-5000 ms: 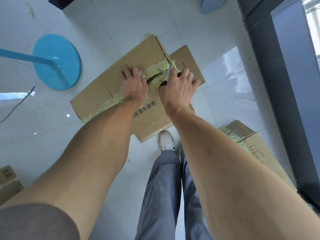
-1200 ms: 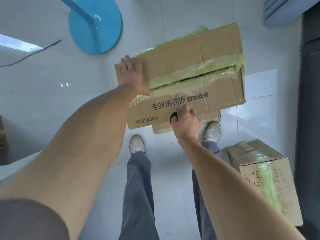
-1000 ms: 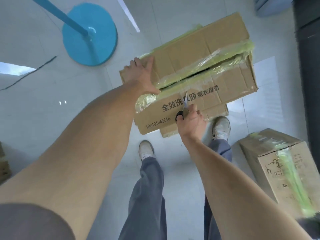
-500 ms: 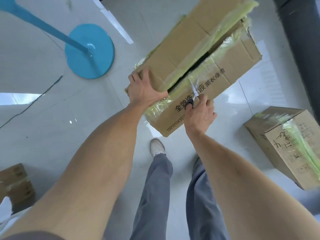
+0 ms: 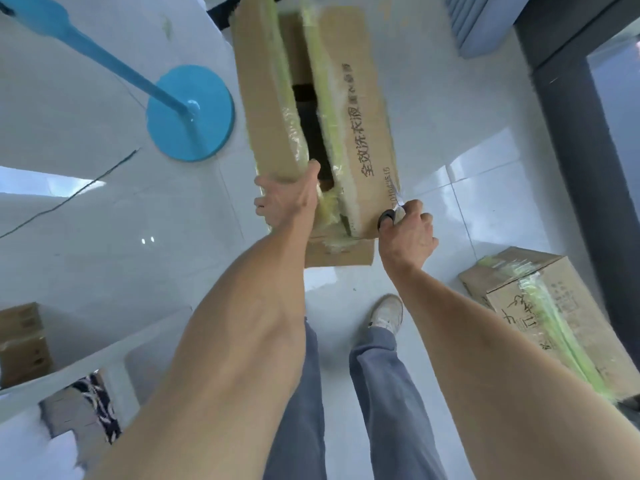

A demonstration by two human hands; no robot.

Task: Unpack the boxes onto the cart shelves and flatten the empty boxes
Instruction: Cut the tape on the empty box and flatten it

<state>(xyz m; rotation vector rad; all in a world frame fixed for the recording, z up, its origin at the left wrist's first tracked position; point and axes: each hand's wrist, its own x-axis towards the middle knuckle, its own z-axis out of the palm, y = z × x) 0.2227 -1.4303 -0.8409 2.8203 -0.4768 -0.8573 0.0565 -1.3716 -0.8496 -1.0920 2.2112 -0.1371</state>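
A long cardboard box (image 5: 360, 109) with black printed characters and yellowish tape stands on the white floor, its top seam split into a dark gap. My left hand (image 5: 287, 202) grips the near end of the left flap (image 5: 270, 98), thumb at the gap. My right hand (image 5: 408, 233) holds black-handled scissors (image 5: 389, 214) against the box's near right corner. A flat piece of cardboard (image 5: 337, 252) lies under the box's near end.
A taped cardboard box (image 5: 554, 320) stands on the floor at the right. A blue round stand base (image 5: 190, 114) with its pole is at the left. More boxes (image 5: 20, 341) sit at the far left beside a white ledge. A dark pillar (image 5: 575, 116) rises at the right.
The box has swung until it points away from me and its seam gap is wider. My right hand with the scissors has moved to the box's near right corner.
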